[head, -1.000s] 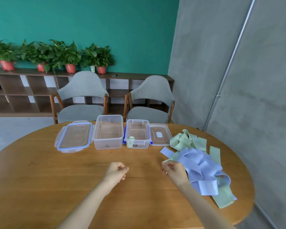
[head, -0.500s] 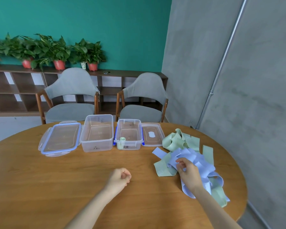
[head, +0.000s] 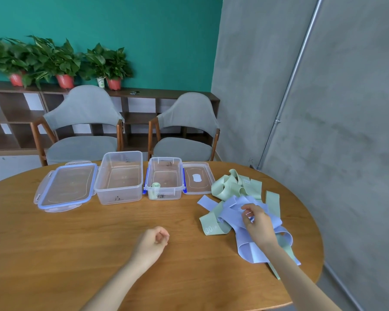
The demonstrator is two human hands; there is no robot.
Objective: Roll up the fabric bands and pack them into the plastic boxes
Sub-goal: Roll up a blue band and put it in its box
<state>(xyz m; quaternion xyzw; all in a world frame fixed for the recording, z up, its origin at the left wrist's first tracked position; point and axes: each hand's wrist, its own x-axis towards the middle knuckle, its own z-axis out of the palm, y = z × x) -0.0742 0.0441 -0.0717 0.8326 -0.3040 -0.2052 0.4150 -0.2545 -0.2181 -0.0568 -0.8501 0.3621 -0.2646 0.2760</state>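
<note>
A round wooden desk point(head: 54, 243) holds two clear plastic boxes. The big box point(head: 120, 178) stands on the left and has nothing in it. The small box point(head: 164, 179) stands just beside it on the right, and one rolled green band point(head: 155, 185) sits in its near left corner. Two lids lie flat on the desk: the big lid point(head: 66, 188) left of the big box, and the small lid point(head: 197, 178) right of the small box.

To the right is a loose pile of bands point(head: 234, 205), some green and some pale blue. They are tangled, so I cannot count them.

The right hand point(head: 257, 223) is on top of the pile, and its grip pinches a blue band point(head: 230, 215) with the fingertips. The left hand point(head: 154, 241) is over the bare desk, well apart from the pile. Its grip is curled tight like a fist and holds nothing.

Behind the desk stand two grey chairs point(head: 83, 131). A shelf point(head: 9, 113) by the green wall carries four potted plants point(head: 63, 61).
</note>
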